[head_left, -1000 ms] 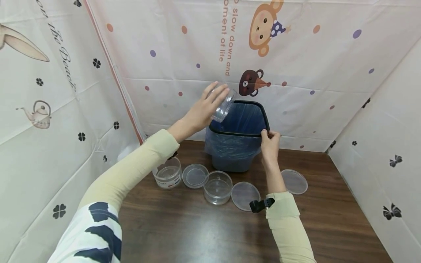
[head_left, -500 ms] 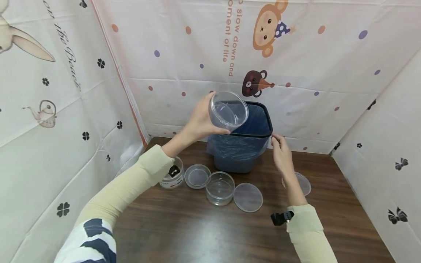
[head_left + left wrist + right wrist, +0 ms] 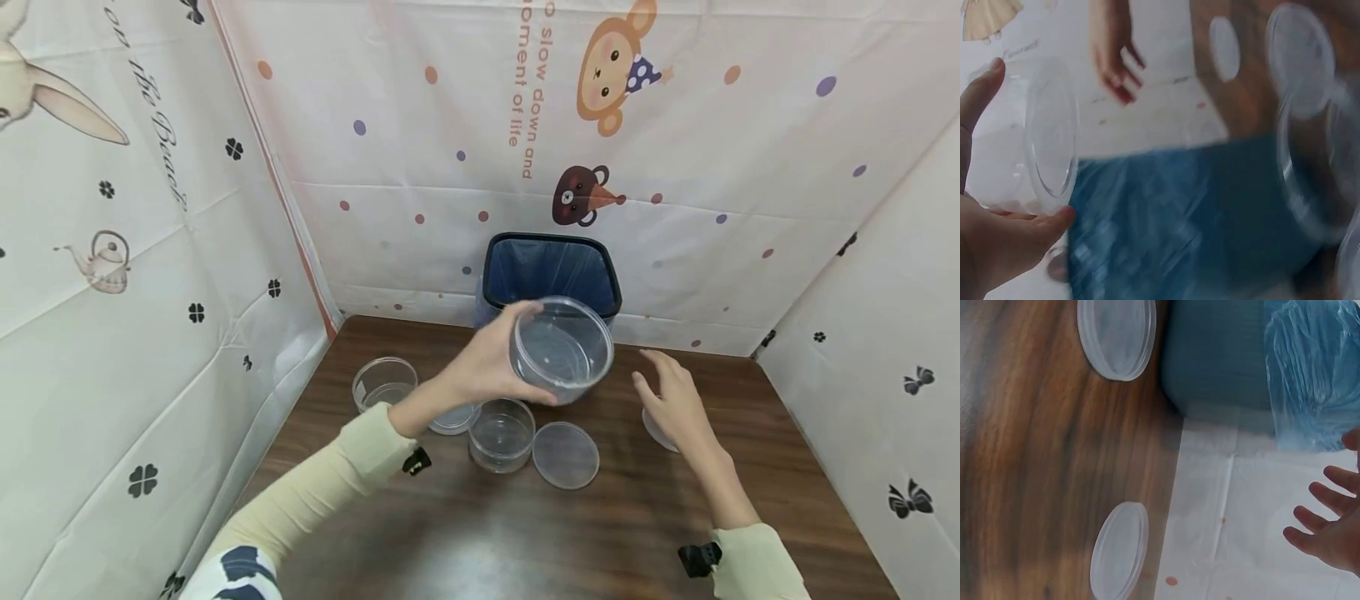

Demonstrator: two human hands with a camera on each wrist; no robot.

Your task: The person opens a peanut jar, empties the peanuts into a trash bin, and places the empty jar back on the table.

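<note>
My left hand (image 3: 487, 358) grips a clear round plastic container (image 3: 562, 346) by its side, thumb and fingers around the wall. The container is tilted, its mouth facing back toward me, and hangs in front of the bin. In the left wrist view the same container (image 3: 1004, 131) looks see-through, with nothing visible inside. My right hand (image 3: 678, 400) is in the air to the right, fingers spread and holding nothing. A clear lid (image 3: 660, 433) lies partly hidden under that hand. Behind the held container stands a blue bin with a black rim (image 3: 551, 238) and a plastic liner.
On the brown wooden table (image 3: 420, 533) stand two more clear containers, one at the left (image 3: 385, 385) and one in the middle (image 3: 502, 437). One lid (image 3: 452, 420) lies between them, another lid (image 3: 566, 456) to the right. Patterned white sheets (image 3: 420, 150) wall the table.
The left hand has brought the container from over the bin down toward me, turning its mouth my way. The right hand has let go of the bin's rim and moved right and nearer.
</note>
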